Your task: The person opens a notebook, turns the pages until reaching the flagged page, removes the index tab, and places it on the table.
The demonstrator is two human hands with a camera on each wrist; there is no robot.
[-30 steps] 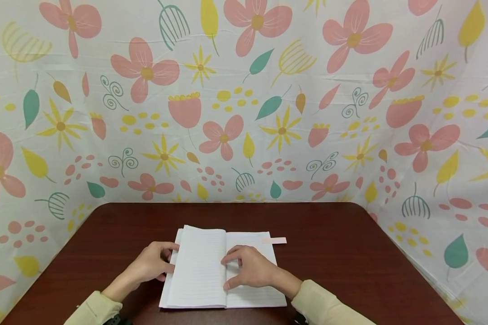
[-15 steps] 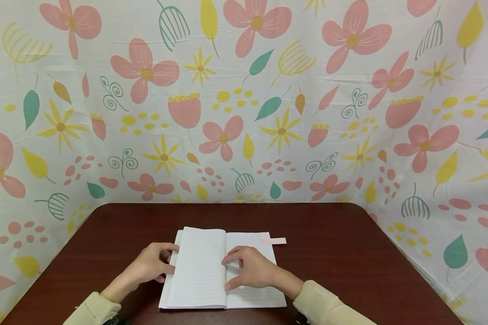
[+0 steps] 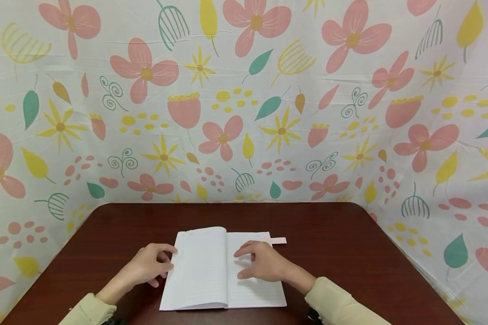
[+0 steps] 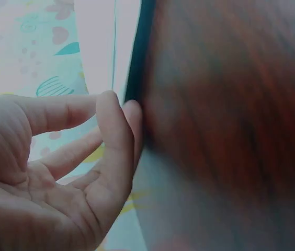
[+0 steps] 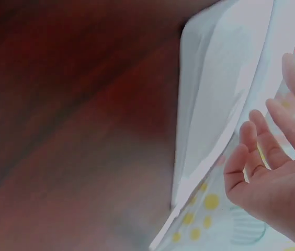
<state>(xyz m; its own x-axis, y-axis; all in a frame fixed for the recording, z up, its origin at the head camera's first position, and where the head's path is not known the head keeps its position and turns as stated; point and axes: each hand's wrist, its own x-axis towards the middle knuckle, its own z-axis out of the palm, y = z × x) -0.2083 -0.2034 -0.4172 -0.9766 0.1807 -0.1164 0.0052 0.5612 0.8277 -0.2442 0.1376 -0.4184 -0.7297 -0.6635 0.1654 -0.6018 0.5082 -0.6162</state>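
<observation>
An open notebook with white lined pages (image 3: 199,271) lies on the table, its left pages bulging up near the spine. At its left edge is my left hand (image 3: 148,264), with bent fingers and the fingertips touching or close to the page edge. The left wrist view has the same fingers (image 4: 115,136) against the notebook's dark cover edge (image 4: 137,57). Over the right page (image 3: 256,295) hovers my right hand (image 3: 264,262), its fingers loosely curved and thumb apart. In the right wrist view nothing is between the right fingers (image 5: 257,141).
A pale pink tab (image 3: 278,240) sticks out from the notebook's upper right edge. The dark brown table (image 3: 329,253) extends around it. Behind and at the sides hangs a flower-printed cloth (image 3: 244,135).
My right hand has moved right, off the spine and over the right page. The left leaf has settled further left and now bulges at the spine. The left hand has shifted slightly left.
</observation>
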